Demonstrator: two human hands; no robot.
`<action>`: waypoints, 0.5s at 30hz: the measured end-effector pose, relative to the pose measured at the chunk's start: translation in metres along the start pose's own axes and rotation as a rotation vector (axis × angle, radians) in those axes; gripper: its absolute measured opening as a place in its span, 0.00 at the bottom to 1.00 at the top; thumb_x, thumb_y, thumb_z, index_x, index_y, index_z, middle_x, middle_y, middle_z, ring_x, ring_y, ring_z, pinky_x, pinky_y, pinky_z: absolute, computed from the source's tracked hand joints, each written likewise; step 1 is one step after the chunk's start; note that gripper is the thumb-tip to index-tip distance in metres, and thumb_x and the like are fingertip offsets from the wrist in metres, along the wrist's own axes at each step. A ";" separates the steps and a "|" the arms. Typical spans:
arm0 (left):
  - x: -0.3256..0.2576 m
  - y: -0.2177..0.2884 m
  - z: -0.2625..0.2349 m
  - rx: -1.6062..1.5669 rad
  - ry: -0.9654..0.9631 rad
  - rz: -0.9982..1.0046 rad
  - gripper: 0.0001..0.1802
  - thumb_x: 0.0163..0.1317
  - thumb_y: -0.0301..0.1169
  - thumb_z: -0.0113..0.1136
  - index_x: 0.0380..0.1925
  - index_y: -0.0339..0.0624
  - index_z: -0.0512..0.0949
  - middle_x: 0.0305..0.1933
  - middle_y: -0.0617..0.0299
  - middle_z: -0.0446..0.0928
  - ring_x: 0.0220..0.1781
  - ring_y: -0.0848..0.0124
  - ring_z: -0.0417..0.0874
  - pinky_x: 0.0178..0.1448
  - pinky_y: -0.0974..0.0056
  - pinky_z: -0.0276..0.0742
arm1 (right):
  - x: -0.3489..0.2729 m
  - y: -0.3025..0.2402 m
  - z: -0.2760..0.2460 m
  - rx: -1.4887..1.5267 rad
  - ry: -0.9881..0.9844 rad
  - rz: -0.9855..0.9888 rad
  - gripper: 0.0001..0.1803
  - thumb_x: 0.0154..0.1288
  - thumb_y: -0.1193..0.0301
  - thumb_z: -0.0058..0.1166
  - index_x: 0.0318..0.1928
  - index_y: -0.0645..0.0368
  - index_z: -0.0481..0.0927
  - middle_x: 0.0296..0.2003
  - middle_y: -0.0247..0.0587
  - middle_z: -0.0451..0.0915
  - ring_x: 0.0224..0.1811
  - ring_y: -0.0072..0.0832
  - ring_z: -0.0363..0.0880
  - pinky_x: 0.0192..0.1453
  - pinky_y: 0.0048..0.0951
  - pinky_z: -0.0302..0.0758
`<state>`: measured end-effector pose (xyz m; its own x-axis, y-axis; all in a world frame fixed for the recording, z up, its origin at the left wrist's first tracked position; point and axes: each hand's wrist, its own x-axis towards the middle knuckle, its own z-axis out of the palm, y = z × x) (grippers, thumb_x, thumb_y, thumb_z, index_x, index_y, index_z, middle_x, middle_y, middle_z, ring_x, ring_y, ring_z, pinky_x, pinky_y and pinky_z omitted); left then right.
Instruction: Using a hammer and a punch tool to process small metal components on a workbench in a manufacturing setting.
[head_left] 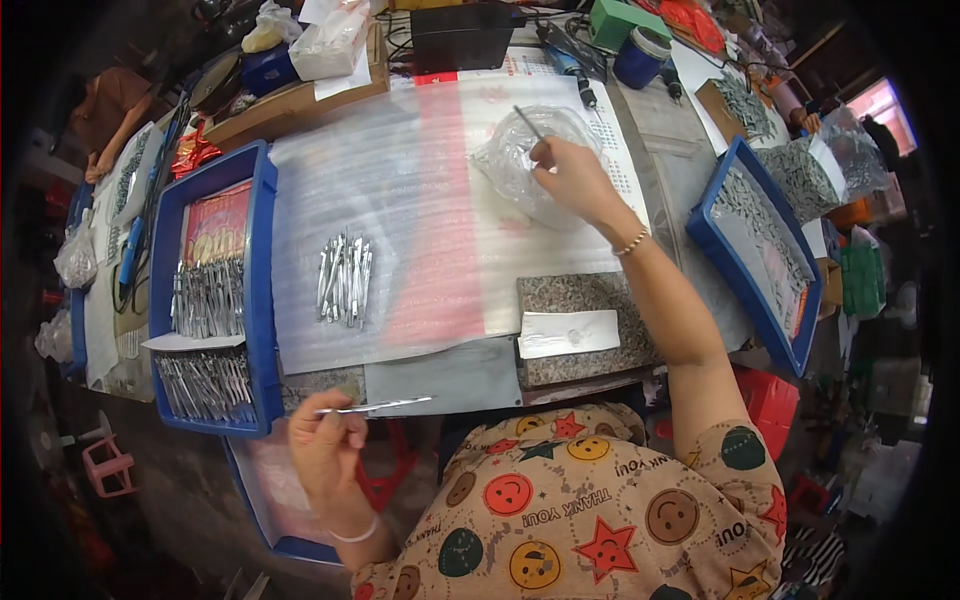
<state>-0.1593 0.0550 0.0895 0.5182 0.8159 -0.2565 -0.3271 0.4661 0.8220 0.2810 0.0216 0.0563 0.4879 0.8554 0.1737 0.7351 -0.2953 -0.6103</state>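
Note:
My left hand (325, 440), near the table's front edge, pinches a slim, shiny metal piece (398, 404) that points to the right. Farther off, my right hand (572, 175) is closed on a thin dark grey stick (527, 121), its tip angled up and left. That hand is over a clear plastic bag (500, 165), whose contents I cannot make out. Several slim silvery metal pieces (345, 280) lie in a loose bunch on the foam-sheeted table (440, 240), between my hands and the blue tray on the left.
A blue tray (268, 300) at left bears rows of similar metal pieces. At right, another blue tray (808, 330) holds many small grey parts. A folded white paper (570, 333) lies on a granite slab (545, 375). A blue-and-black hand tool (570, 65) and a blue jar (640, 62) are at the back.

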 end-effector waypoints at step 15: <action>0.001 -0.040 0.046 0.035 -0.199 -0.007 0.10 0.64 0.27 0.61 0.39 0.28 0.81 0.38 0.58 0.74 0.32 0.76 0.76 0.33 0.73 0.72 | -0.004 -0.016 -0.007 0.082 0.042 0.151 0.14 0.54 0.77 0.54 0.43 0.62 0.74 0.33 0.50 0.82 0.38 0.44 0.82 0.43 0.40 0.76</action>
<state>-0.1093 0.0212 0.0793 0.6673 0.7275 -0.1595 -0.2969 0.4563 0.8388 0.2707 0.0193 0.0706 0.6103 0.7850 0.1063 0.6120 -0.3820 -0.6925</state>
